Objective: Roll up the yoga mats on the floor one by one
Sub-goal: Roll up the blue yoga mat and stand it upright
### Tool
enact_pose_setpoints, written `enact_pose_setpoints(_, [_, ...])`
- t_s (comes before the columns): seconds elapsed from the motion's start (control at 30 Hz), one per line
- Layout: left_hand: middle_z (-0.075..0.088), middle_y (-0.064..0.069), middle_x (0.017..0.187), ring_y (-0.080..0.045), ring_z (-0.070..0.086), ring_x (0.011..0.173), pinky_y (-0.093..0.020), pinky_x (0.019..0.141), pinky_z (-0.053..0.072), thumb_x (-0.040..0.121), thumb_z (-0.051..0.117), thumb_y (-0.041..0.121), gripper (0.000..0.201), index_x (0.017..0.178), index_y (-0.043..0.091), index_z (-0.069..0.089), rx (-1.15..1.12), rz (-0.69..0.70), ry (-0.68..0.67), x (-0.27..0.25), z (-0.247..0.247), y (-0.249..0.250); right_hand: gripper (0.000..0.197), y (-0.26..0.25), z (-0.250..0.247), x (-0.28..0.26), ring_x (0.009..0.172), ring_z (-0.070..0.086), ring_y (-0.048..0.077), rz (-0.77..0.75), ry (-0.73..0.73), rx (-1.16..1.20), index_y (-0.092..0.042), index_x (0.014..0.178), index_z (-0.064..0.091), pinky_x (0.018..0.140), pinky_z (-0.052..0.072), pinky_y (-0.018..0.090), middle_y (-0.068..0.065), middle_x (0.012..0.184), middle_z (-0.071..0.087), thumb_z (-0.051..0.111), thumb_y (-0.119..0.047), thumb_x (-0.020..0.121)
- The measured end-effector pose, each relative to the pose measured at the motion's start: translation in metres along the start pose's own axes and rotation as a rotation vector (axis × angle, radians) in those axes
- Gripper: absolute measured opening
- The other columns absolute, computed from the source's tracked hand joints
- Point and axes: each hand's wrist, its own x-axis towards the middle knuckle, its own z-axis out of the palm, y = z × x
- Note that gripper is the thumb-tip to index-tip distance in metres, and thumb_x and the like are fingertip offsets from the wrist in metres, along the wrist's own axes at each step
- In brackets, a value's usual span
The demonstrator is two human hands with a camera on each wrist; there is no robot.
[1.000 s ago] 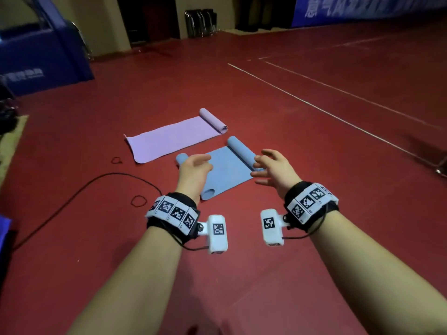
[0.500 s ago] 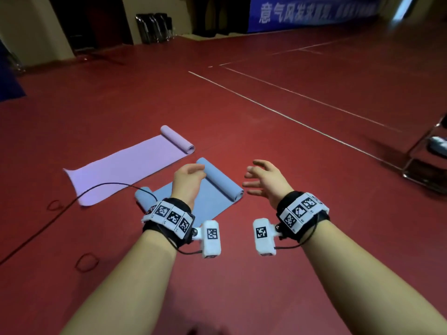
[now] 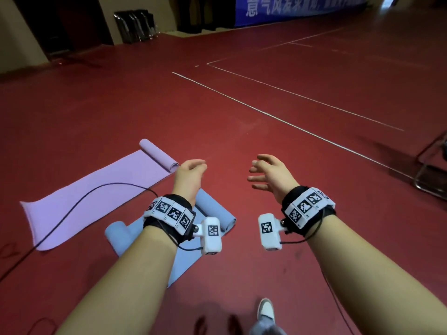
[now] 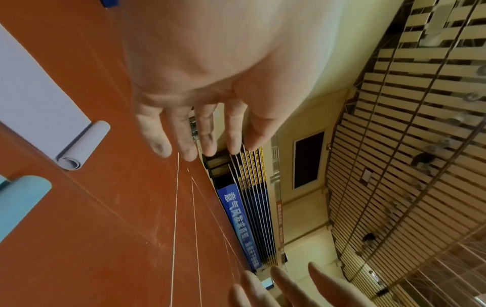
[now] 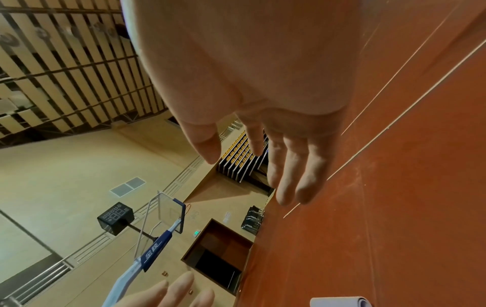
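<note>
A purple yoga mat (image 3: pixel 96 189) lies flat on the red floor at left, its far end curled into a small roll (image 3: pixel 158 155). Nearer to me, a blue yoga mat (image 3: pixel 186 259) lies partly under my left forearm, with a roll at each end (image 3: pixel 215 211). My left hand (image 3: pixel 193 170) hovers in the air above the gap between the two mats, fingers relaxed and empty. My right hand (image 3: pixel 263 172) hovers over bare floor to the right, fingers spread and empty. In the left wrist view the loose fingers (image 4: pixel 189 133) hold nothing, with the purple roll (image 4: pixel 81 145) and blue roll (image 4: pixel 21 203) below. The right wrist view shows straight fingers (image 5: pixel 286 166).
A black cable (image 3: pixel 72 209) runs across the purple mat and off to the left. A metal chair frame (image 3: pixel 430 175) stands at the right edge. White court lines (image 3: pixel 290 124) cross the floor ahead. My shoe (image 3: pixel 264 310) is at the bottom. Folded chairs (image 3: pixel 135 25) stand by the far wall.
The view has swung right and I have come closer, so both mats now sit lower and further left. Both hands stay raised and empty, no longer over the blue mat.
</note>
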Motion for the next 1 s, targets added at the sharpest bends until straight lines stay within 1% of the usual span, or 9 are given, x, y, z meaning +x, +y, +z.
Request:
enact_pose_setpoints(0.07, [0.062,0.003,0.087,-0.015,0.057,0.086,-0.031,0.076,0.045,0.095,0.061,0.015,0.016,0.106,0.019,0.071,-0.008,0.006,0.056,0.043,0.024,0.011,0.038,-0.018,-0.005,0.056,0.079,0.067,0.025,0.002,-0.04,-0.012,-0.018,0.133,0.049,0.07,0.054,0.035,0.007,0.099,0.065,0.059,-0.022,0.096])
enact_pose_setpoints(0.2, [0.067,-0.002,0.103,-0.017,0.059,0.092,-0.032,0.076,0.045,0.095,0.06,0.017,0.016,0.106,0.022,0.07,-0.018,-0.029,0.13,0.12,0.055,0.033,0.039,-0.058,-0.003,0.158,0.08,0.068,0.023,-0.002,-0.132,-0.051,-0.018,0.133,0.049,0.07,0.054,0.034,0.007,0.099,0.066,0.06,-0.024,0.096])
enact_pose_setpoints(0.37, [0.066,0.004,0.097,-0.02,0.06,0.096,-0.031,0.077,0.045,0.094,0.062,0.016,0.011,0.094,0.025,0.069,-0.03,-0.083,0.268,0.2,0.05,0.035,0.036,-0.073,0.039,0.26,0.083,0.068,0.025,0.033,-0.271,-0.091,-0.018,0.132,0.049,0.069,0.054,0.033,0.007,0.101,0.066,0.059,-0.023,0.097])
enact_pose_setpoints(0.5, [0.066,0.005,0.097,-0.021,0.064,0.099,-0.034,0.087,0.048,0.094,0.062,0.013,0.011,0.097,0.021,0.07,-0.046,-0.108,0.34,0.27,0.041,0.027,0.037,-0.072,0.083,0.331,0.086,0.068,0.027,0.052,-0.36,-0.115,-0.018,0.132,0.049,0.071,0.054,0.034,0.008,0.103,0.066,0.059,-0.022,0.097])
enact_pose_setpoints(0.6, [0.065,0.0,0.099,-0.012,0.061,0.082,-0.025,0.072,0.047,0.096,0.059,0.01,0.012,0.102,0.015,0.067,-0.081,-0.088,0.351,0.331,0.033,0.031,0.039,-0.08,0.12,0.388,0.085,0.069,0.027,0.044,-0.381,-0.138,-0.017,0.133,0.049,0.07,0.053,0.034,0.009,0.104,0.066,0.06,-0.023,0.096])
enact_pose_setpoints(0.7, [0.063,-0.001,0.097,-0.012,0.059,0.082,-0.017,0.055,0.049,0.096,0.059,0.01,0.012,0.094,0.019,0.066,-0.09,-0.106,0.346,0.396,0.028,0.049,0.038,-0.1,0.151,0.439,0.083,0.068,0.026,0.04,-0.379,-0.154,-0.017,0.132,0.05,0.068,0.053,0.033,0.008,0.101,0.065,0.06,-0.023,0.096])
enact_pose_setpoints(0.73, [0.063,-0.001,0.097,-0.014,0.059,0.085,-0.02,0.055,0.051,0.096,0.059,0.011,0.014,0.09,0.022,0.066,-0.093,-0.11,0.339,0.416,0.025,0.056,0.038,-0.107,0.16,0.454,0.082,0.068,0.026,0.038,-0.379,-0.16,-0.017,0.132,0.05,0.067,0.053,0.033,0.007,0.099,0.065,0.061,-0.023,0.096])
enact_pose_setpoints(0.83, [0.063,0.0,0.094,-0.02,0.059,0.092,-0.032,0.079,0.05,0.095,0.059,0.013,0.017,0.088,0.027,0.065,-0.077,-0.079,0.307,0.471,0.015,0.083,0.039,-0.133,0.192,0.499,0.079,0.068,0.024,-0.006,-0.371,-0.17,-0.016,0.132,0.05,0.066,0.053,0.033,0.006,0.095,0.065,0.061,-0.023,0.096])
enact_pose_setpoints(1.0, [0.061,-0.002,0.098,-0.02,0.057,0.093,-0.033,0.076,0.046,0.097,0.058,0.013,0.011,0.1,0.019,0.066,-0.093,-0.085,0.357,0.527,-0.028,0.09,0.034,-0.151,0.256,0.552,0.073,0.064,0.023,0.025,-0.432,-0.203,-0.016,0.128,0.05,0.063,0.05,0.03,0.005,0.091,0.063,0.06,-0.021,0.096])
